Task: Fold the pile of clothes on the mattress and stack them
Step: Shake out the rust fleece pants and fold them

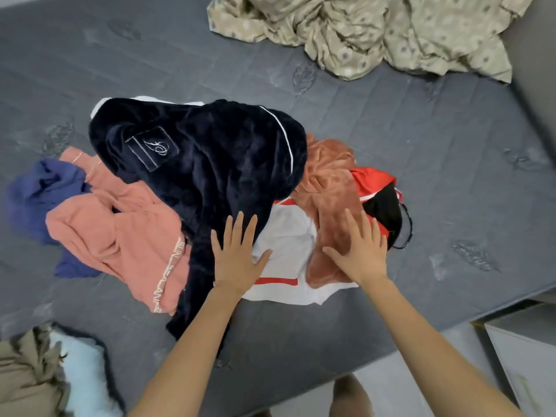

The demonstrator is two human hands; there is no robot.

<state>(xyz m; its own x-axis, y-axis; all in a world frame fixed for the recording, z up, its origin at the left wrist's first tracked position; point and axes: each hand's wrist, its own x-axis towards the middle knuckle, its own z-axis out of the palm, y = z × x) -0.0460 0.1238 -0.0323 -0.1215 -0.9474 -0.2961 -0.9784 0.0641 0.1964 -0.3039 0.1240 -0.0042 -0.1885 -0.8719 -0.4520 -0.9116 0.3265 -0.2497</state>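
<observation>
A heap of unfolded clothes is seen from above, lying near the middle of a grey quilted mattress (421, 145), towards its near edge. Nothing has yet been folded or stacked.

The top of the heap is taken up by a navy velour garment (210, 158), trimmed with white piping and an embroidered patch. It looks thick and comparatively heavy, and one long part trails down to the mattress edge. To its left lie a salmon-pink sweatshirt (120, 230) with pale lettering and a crumpled blue garment (36, 194). To its right a white garment with a red stripe (285, 233) is partly covered by a rust-brown plush garment (328, 188), beyond which a red-and-black garment (379, 200) with a thin cord is bunched.

The left hand (237, 260) is laid flat with fingers spread, straddling the navy velour and the white garment; nothing is gripped. The right hand (358, 251) is likewise spread flat on the rust-brown plush, with nothing held.

All the pieces are judged soft, limp and unbreakable. The white and red-and-black fabrics look thin and possibly slippery, while the velour and plush are likely to cling and drag their neighbours along. The top piece would best be taken first, pinched at two matching points such as shoulders or a waistband, and lifted clear so that it hangs straight.

A crumpled patterned beige sheet (376, 31) is heaped at the far right of the mattress.
</observation>
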